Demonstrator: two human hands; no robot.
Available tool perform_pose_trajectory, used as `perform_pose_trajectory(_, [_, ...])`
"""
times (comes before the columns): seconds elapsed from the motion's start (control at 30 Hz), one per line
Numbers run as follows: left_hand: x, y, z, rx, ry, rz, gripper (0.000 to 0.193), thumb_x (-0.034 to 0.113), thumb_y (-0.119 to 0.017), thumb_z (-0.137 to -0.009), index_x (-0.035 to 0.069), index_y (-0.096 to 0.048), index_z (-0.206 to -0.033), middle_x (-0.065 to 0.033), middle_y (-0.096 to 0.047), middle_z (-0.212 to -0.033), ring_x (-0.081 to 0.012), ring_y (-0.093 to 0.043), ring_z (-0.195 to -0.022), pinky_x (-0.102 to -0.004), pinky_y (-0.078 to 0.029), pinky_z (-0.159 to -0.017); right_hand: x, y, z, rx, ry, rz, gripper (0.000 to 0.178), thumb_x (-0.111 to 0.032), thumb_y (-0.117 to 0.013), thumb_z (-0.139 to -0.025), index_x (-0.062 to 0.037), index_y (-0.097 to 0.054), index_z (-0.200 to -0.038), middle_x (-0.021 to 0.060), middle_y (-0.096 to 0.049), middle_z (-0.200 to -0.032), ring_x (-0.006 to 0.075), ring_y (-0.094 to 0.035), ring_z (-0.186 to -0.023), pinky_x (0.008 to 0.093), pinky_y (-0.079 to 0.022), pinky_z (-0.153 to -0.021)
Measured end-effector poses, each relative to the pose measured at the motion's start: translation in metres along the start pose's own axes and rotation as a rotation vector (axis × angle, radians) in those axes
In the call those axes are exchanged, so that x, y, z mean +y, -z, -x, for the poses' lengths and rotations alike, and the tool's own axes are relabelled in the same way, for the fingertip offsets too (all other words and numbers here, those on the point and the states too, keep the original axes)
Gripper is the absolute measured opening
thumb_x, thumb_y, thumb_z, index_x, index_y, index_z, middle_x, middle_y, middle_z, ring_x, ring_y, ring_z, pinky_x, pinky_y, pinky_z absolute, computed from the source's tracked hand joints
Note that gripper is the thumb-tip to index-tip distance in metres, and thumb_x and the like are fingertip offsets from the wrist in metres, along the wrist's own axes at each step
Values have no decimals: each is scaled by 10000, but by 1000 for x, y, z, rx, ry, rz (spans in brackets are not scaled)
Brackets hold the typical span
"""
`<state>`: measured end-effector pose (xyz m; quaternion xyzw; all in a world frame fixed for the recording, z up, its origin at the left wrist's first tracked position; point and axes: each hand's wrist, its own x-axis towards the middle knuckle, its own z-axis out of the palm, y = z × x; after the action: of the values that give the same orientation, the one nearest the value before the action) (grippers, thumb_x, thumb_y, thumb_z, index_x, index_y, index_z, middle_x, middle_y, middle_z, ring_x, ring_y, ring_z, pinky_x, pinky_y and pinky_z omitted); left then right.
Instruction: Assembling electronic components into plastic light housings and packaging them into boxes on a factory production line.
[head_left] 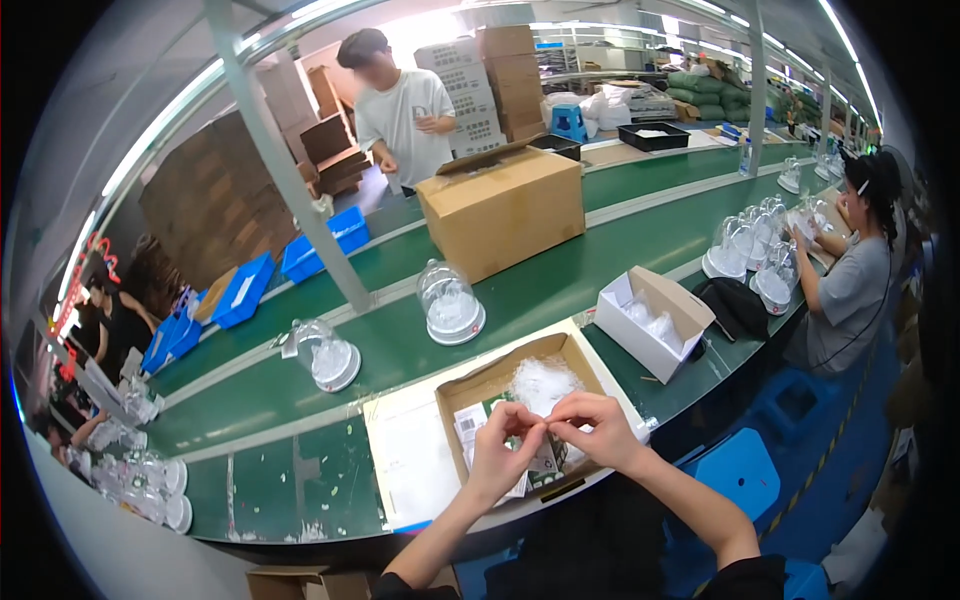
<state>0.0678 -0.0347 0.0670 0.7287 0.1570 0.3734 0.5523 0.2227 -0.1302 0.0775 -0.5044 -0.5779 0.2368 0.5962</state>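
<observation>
My left hand (pixel 505 447) and my right hand (pixel 595 428) meet fingertip to fingertip over a shallow cardboard tray (pixel 468 390). Both are closed in a pinch, and whatever sits between the fingers is too small to make out. Inside the tray lie a heap of white shredded filler (pixel 545 382) and, under my left hand, several printed cards or labels (pixel 467 422). A white board (pixel 405 450) lies beneath the tray. Two clear domes on white bases stand beyond: one dome (pixel 450 303) straight ahead, another dome (pixel 328 356) farther left.
To the right is an open white box (pixel 655 325) of clear plastic pieces, beside a black cloth item (pixel 733 308). A big carton (pixel 505 205) rests across the green bench. More domes (pixel 745 240) crowd near a seated co-worker (pixel 850 280); another person (pixel 405 115) stands opposite. Blue trays (pixel 243 290) line the far left.
</observation>
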Motion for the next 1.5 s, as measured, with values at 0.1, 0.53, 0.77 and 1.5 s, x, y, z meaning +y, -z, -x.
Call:
perform_pose_trajectory(0.1, [9, 11, 11, -14, -26, -36, 199, -22, -638, -848, 27, -490, -972, -57, -634, -875, -92, -619, -778, -226, -506, -698, -12, -7, 3, -73, -68, -21, 81, 8, -632, -840, 46, -668, -901, 93, -652, -899, 112, -636, -759, 212, -513, -639])
perform_pose_trajectory(0.53, [16, 86, 1, 85, -93, -146, 355, 44, -676, -813, 7, -508, -1124, -81, -581, -1042, -121, -583, -849, -266, -509, -714, -31, -52, -80, -232, 96, 284, 99, -67, -667, -802, 5, -646, -866, 62, -650, -774, 116, -622, -699, 230, -502, -605])
perform_pose_trajectory(0.77, [-35, 129, -48, 117, 22, -188, 567, 58, -707, -788, 18, -413, -1271, -124, -494, -1235, -156, -572, -1004, -291, -510, -747, 37, -77, -176, -212, -238, -168, 139, -99, -609, -867, 39, -624, -878, 38, -647, -749, 85, -639, -684, 227, -514, -566])
perform_pose_trajectory(1.5, [-130, 228, -230, 230, -109, -643, 253, 32, -573, -845, 10, -622, -1092, -134, -636, -941, -211, -620, -832, -309, -486, -714, 201, -115, -338, 196, -37, 196, 121, -122, -661, -783, -6, -633, -803, 97, -619, -950, 193, -600, -852, 310, -481, -751])
